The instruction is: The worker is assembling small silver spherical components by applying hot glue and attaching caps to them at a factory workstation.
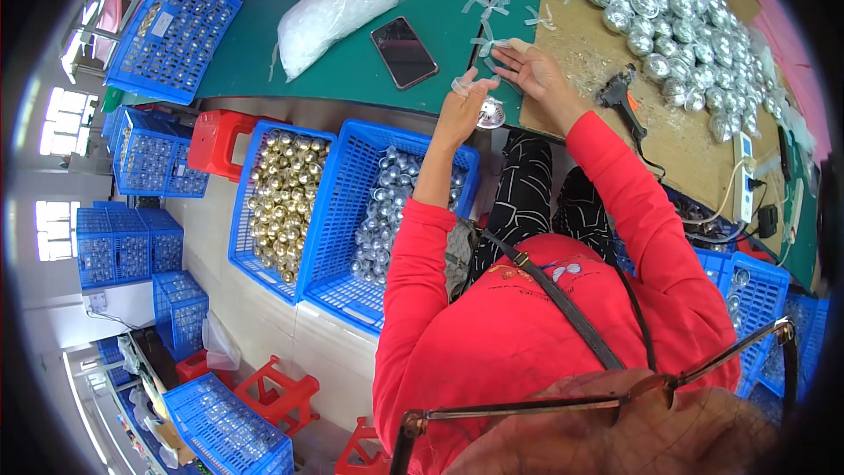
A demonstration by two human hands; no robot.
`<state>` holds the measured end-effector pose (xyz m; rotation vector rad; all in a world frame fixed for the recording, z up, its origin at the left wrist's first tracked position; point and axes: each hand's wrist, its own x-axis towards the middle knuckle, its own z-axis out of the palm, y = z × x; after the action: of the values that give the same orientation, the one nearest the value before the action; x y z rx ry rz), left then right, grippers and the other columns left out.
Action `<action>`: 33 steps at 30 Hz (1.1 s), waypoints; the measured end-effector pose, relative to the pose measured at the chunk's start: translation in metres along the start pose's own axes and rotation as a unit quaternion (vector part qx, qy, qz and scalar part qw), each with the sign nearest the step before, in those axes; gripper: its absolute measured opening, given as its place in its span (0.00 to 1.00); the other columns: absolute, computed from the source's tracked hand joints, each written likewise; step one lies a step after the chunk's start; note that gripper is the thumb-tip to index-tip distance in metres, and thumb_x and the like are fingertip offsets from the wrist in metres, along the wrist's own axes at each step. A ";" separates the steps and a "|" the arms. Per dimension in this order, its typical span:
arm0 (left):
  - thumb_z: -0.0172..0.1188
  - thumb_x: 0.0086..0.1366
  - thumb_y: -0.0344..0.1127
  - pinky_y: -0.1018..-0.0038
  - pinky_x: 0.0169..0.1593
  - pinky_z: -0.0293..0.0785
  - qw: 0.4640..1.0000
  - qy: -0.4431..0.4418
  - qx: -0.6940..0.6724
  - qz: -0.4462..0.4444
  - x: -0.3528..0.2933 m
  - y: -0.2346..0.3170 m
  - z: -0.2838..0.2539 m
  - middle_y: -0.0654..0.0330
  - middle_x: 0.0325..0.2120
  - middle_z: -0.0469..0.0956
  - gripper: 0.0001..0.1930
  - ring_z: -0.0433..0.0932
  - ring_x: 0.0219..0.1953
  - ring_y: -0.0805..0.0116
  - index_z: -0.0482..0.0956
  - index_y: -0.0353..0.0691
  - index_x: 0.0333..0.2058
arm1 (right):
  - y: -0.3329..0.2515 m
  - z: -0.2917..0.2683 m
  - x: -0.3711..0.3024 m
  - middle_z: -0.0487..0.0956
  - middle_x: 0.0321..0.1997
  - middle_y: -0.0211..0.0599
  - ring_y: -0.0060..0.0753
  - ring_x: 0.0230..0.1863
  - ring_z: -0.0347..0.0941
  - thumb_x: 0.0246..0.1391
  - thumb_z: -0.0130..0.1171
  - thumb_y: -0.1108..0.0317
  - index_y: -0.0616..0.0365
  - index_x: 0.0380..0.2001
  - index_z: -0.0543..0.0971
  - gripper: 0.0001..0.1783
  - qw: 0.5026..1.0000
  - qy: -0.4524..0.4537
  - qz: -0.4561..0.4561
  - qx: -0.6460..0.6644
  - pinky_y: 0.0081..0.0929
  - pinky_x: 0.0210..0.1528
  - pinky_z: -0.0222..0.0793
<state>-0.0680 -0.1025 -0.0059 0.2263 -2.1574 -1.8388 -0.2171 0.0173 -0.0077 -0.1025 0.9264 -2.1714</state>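
Leftmost, below and left of the black rectangular smartphone [404, 52], stands a blue plastic crate [236, 242] of shiny gold balls [286, 202]. Above and left of the phone lies a clear plastic bag [338, 18], its top cut off by the frame. Just right of and below the phone, the bare left hand [460, 110] is partly curled and has hold of a shiny silver ball [491, 113]; its exact grip is hidden. Farther right, the bare right hand [538, 75] is half open beside translucent ribbon loops [486, 40]; whether its fingertips pinch one, I cannot tell. Well right of the phone rest a black-and-orange glue gun [626, 105] and many silver balls [668, 22], some blurring together toward the rim.
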 end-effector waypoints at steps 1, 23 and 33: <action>0.44 0.68 0.45 0.72 0.53 0.61 1.000 0.004 -0.012 -0.012 -0.008 0.009 -0.001 0.40 0.59 0.57 0.20 0.66 0.54 0.62 0.79 0.37 0.42 | 0.003 -0.006 0.002 0.74 0.47 0.46 0.42 0.53 0.68 0.55 0.54 0.66 0.63 0.39 0.73 0.12 1.000 0.011 0.005 -0.002 0.46 0.54 0.65; 0.46 0.68 0.41 0.71 0.49 0.69 0.953 0.094 0.196 0.208 -0.035 0.036 0.014 0.51 0.45 0.76 0.18 0.74 0.49 0.59 0.71 0.37 0.51 | -0.024 0.045 -0.088 0.78 0.39 0.40 0.32 0.42 0.75 0.54 0.56 0.65 0.59 0.38 0.73 0.11 0.988 -0.008 0.084 -0.129 0.27 0.40 0.72; 0.42 0.70 0.42 0.73 0.56 0.62 0.979 0.019 -0.202 0.024 -0.059 0.050 0.023 0.54 0.48 0.73 0.21 0.69 0.52 0.67 0.73 0.30 0.47 | -0.028 0.014 -0.109 0.76 0.43 0.31 0.21 0.44 0.71 0.53 0.58 0.61 0.59 0.43 0.75 0.17 0.929 -0.010 -0.129 -0.348 0.21 0.43 0.66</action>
<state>-0.0163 -0.0541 0.0327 0.1160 -1.6975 -2.1693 -0.1518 0.0954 0.0430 -0.6163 1.7138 -1.9557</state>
